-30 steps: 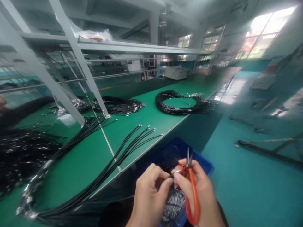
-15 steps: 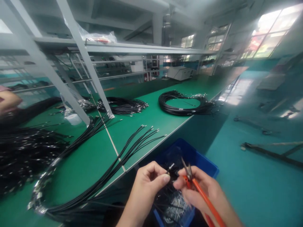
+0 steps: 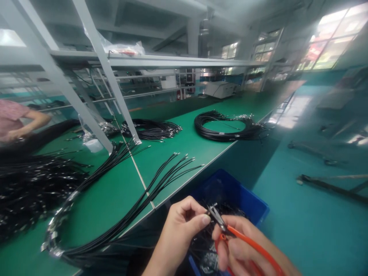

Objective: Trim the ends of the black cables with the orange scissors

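My left hand (image 3: 188,222) pinches a small dark piece with a pale metal tip between thumb and forefinger; it looks like a cable end, mostly hidden by the fingers. My right hand (image 3: 244,241) is wrapped around orange-handled pliers (image 3: 220,220). Their pointed jaws stand slightly apart at the pinched piece, close to my left fingertips. Whether the jaws touch it, I cannot tell. Below both hands is a blue bin (image 3: 255,201) with dark scraps and small pale bits inside. A bundle of black cables (image 3: 135,207) with metal tips curves over the green table (image 3: 106,203) to the left.
Coiled black cables (image 3: 218,135) lie farther along the table, with another coil (image 3: 152,130) behind a shelf post (image 3: 115,84). A big cable heap (image 3: 37,184) covers the left side. A co-worker's arm (image 3: 36,120) reaches over cables at far left. A wheeled frame (image 3: 330,186) stands right.
My right hand has swung the pliers leftward and down, from pointing upward beside my left hand to meeting the pinched piece. The view has shifted slightly, showing more of the co-worker.
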Tool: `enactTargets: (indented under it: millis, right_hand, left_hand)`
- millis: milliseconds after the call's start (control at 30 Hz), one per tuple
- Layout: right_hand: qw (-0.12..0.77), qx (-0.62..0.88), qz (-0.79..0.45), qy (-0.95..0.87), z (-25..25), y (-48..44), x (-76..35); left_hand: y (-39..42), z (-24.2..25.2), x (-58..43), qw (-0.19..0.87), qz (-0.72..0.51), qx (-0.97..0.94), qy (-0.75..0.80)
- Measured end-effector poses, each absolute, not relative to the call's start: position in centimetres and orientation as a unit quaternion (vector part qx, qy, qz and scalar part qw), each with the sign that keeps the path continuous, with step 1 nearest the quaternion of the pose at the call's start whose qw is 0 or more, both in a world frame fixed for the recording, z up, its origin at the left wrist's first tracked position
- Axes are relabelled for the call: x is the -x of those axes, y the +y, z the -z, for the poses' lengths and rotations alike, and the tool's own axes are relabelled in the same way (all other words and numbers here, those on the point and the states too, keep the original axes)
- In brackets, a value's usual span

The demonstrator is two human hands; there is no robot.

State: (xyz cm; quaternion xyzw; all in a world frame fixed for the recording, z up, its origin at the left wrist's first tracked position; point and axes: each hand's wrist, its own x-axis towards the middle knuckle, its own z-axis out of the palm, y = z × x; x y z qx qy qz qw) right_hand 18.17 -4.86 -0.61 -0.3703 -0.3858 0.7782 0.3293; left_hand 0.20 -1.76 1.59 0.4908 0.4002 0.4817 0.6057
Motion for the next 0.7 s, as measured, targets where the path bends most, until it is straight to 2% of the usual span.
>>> enactTargets:
  millis: [167, 333, 433, 500, 600, 633, 700]
  right_hand:
    - [0.338, 0.367, -0.786, -0.367, 0.1, -4.4, -17.6]
    - [0.285, 0.439, -0.720, -0.457, -0.2, -3.6, -17.1]
    - [0.324, 0.427, -0.702, -0.468, 0.0, -3.6, -17.5]
    - [0.360, 0.419, -0.692, -0.465, 0.4, -3.7, -18.1]
    - [0.413, 0.426, -0.685, -0.422, 0.9, -3.5, -19.2]
    - [0.426, 0.433, -0.686, -0.400, 1.0, -3.4, -19.5]
    - [0.438, 0.444, -0.692, -0.364, 1.1, -3.3, -19.9]
  left_hand:
    - [-1.7, -1.6, -0.3, 0.610, -0.475, -0.498, 0.393]
    - [-1.4, -1.2, 0.0, 0.587, -0.472, -0.510, 0.416]
    - [-1.5, -0.4, -0.4, 0.548, -0.462, -0.534, 0.450]
    - [-1.7, 0.1, -0.9, 0.487, -0.396, -0.618, 0.473]
    - [-1.4, 0.3, -0.6, 0.287, -0.241, -0.737, 0.563]
    - [-1.0, 0.3, 0.2, 0.201, -0.209, -0.732, 0.616]
    - [0.0, 0.2, 2.6, 0.102, -0.196, -0.679, 0.700]
